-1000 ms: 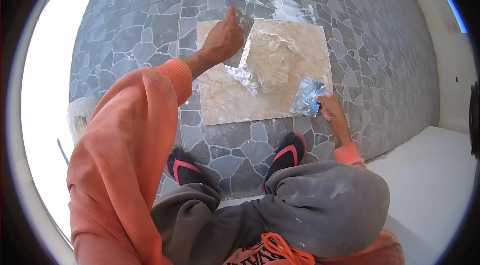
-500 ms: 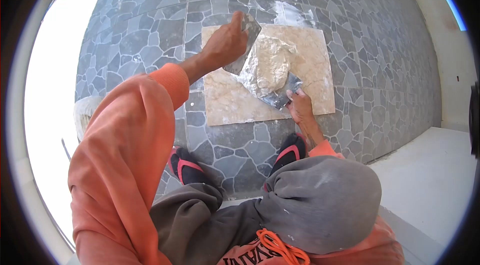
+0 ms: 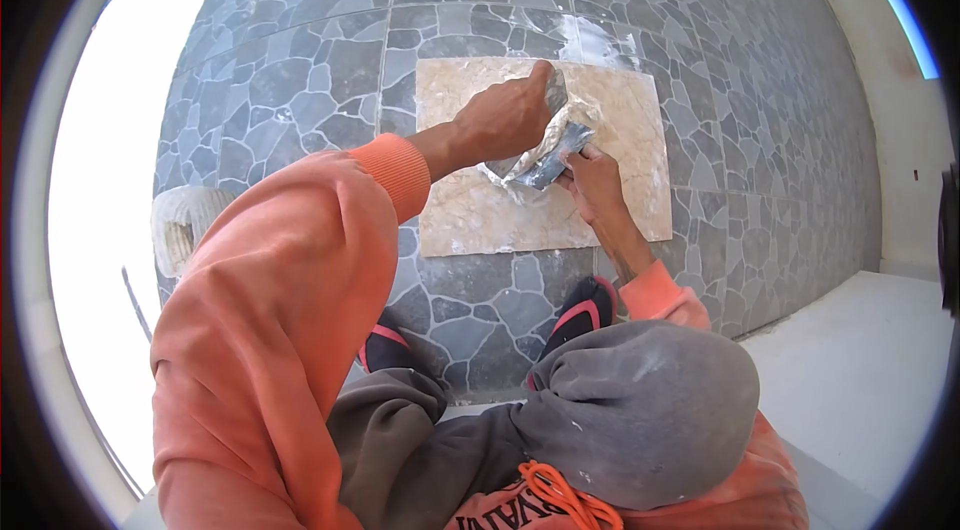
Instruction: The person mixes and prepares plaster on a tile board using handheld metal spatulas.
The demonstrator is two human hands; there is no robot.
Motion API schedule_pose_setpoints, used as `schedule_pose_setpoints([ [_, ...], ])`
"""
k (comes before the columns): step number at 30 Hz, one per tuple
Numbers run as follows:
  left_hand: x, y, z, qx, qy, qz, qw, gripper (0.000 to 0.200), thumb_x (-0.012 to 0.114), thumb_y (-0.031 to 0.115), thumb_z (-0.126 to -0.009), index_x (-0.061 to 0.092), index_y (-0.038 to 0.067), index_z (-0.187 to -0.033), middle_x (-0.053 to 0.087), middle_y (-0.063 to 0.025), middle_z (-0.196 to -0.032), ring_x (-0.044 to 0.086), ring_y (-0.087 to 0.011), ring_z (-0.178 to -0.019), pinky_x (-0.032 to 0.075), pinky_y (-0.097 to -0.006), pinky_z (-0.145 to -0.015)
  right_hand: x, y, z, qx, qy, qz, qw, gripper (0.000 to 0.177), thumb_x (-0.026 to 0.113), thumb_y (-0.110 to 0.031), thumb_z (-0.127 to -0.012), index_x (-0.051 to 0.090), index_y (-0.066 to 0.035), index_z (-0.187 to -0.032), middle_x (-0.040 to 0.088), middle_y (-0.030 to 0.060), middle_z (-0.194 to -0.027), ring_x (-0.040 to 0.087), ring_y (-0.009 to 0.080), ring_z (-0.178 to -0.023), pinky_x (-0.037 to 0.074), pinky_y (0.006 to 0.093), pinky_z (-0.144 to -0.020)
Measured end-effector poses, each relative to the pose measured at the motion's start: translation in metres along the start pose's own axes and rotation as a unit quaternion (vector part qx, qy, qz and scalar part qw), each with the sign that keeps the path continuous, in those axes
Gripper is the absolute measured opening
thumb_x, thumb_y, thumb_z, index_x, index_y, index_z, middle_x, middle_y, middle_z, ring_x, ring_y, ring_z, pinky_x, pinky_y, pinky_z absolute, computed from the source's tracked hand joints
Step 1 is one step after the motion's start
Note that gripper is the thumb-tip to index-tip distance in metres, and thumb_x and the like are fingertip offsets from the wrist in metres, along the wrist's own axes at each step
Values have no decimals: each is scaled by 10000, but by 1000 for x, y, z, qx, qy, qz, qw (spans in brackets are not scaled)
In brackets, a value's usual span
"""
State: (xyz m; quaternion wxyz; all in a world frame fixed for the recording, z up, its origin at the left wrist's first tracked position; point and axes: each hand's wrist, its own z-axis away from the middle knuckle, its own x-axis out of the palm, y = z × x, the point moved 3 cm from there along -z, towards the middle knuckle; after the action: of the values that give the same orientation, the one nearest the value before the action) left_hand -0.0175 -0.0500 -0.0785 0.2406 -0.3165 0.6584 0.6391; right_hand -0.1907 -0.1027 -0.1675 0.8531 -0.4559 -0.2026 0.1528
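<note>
A beige marbled tile (image 3: 465, 220) lies on the floor with a mound of wet off-white putty (image 3: 584, 112) on it. My left hand (image 3: 503, 118) is closed on a flat grey scraper (image 3: 558, 93), held over the left side of the mound and mostly hidden by my fingers. Pinched in my right hand (image 3: 597, 187) is a second scraper (image 3: 560, 158) with a dark, putty-smeared blade, pressed to the mound's near right side. The two blades stand close together, tilted, with putty between them.
White smears (image 3: 600, 42) mark the stone-patterned floor (image 3: 300, 60) beyond the tile. A pale, putty-crusted container (image 3: 190, 220) stands at left, by my sleeve. My feet in flip-flops (image 3: 585, 313) are just before the tile. A white ledge (image 3: 850, 370) runs along the right.
My left hand has swung right and down, bringing its scraper against the putty. My right scraper has moved slightly up and left, and the mound is squeezed narrower between the blades.
</note>
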Motion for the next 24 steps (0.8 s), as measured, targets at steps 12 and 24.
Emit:
schedule_pose_setpoints([
  [12, 17, -22, -3, -31, 6, -31, 999, 345, 433, 71, -904, 357, -39, -1222, 623, -322, -1000, 625, -483, -857, 492, -533, -748, 36, -42, 2, -32, -22, 120, 992, 239, 542, -23, -908, 572, 66, -1128, 652, 119, -1008, 668, 208, -887, 566, 355, -775],
  [24, -7, -41, 10, -38, -28, -44, 998, 424, 430, 118, -953, 316, -66, -1317, 623, -351, -958, 615, -492, -871, 453, -548, -792, -106, 93, 40, 74, 132, -17, 988, 247, 575, 16, -853, 562, 5, -1100, 625, 95, -963, 634, 211, -791, 534, 370, -718],
])
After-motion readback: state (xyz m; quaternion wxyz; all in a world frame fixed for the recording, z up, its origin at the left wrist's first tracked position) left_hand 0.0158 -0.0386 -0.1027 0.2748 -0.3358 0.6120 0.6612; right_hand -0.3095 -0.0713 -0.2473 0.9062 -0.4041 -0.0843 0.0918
